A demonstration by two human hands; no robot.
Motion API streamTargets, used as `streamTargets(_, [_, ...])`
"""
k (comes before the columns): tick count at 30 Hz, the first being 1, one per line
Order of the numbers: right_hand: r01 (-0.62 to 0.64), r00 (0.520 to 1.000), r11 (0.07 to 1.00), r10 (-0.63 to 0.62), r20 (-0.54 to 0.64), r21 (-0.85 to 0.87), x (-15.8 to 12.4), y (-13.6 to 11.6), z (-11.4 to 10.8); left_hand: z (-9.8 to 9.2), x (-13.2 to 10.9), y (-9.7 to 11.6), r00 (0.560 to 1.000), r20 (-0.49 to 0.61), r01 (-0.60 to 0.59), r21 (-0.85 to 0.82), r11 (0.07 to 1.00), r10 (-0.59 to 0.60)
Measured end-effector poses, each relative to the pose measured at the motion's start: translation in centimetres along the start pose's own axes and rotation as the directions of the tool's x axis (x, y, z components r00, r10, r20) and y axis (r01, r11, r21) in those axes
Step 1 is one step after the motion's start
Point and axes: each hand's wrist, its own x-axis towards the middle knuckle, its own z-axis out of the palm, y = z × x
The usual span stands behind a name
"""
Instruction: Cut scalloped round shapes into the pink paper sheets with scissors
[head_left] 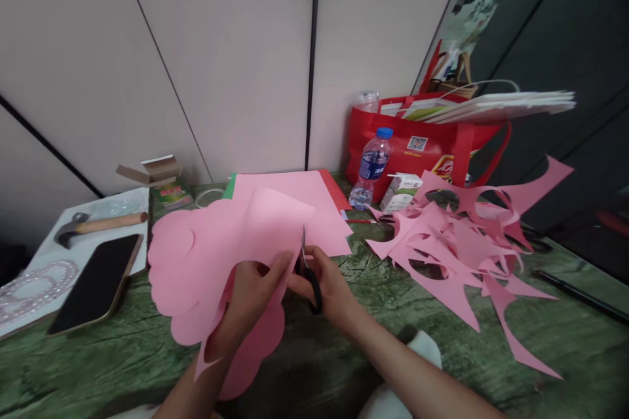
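Note:
My left hand (255, 288) pinches a sheet of pink paper (268, 219), which stands tilted up and has a curved cut-out along its lower side. In my right hand (327, 281) is a pair of scissors (313, 285) with black handles, its blades pointing up at the sheet's right edge. How far the blades are apart is hard to make out. Under and left of the sheet lie several rounded pink paper cut-outs (181, 275), overlapping one another. A stack of pink paper (295, 180) lies behind, with green and red sheets showing at its sides.
Pink paper scraps (452, 236) pile up on the right, beside a water bottle (372, 170), a small carton (400, 193) and a red bag (361, 137). On the left are a hammer (105, 224), a phone (95, 285), beads (42, 285) and an opened box (171, 191). A wall rises behind.

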Motion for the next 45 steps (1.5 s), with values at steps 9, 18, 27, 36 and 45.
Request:
streamTargets(9, [0.022,0.999,1.000,-0.022,-0.045,-0.020,0.0,0.4,0.3,0.1,0.2,-0.5,0.998,0.011,-0.053,-0.139,0.989,0.055])
streamTargets(18, [0.018,1.000,1.000,-0.018,-0.022,-0.017,-0.2,-0.2,0.2,0.0,0.0,-0.5,1.000,0.016,0.008,-0.128,0.992,-0.007])
streamTargets(27, [-0.005,0.996,0.999,0.001,-0.094,-0.040,0.1,0.3,0.2,-0.1,-0.1,-0.2,0.999,0.037,0.032,-0.115,0.993,-0.028])
streamTargets(36, [0.003,0.999,1.000,-0.002,-0.037,0.021,0.0,-0.3,-0.2,0.2,-0.3,-0.1,0.997,0.056,0.056,-0.142,0.988,-0.048])
streamTargets(45, [0.021,0.999,0.995,-0.018,-0.034,0.100,-0.5,-1.0,0.2,0.4,-0.9,0.2,0.990,0.098,0.124,-0.204,0.971,-0.106])
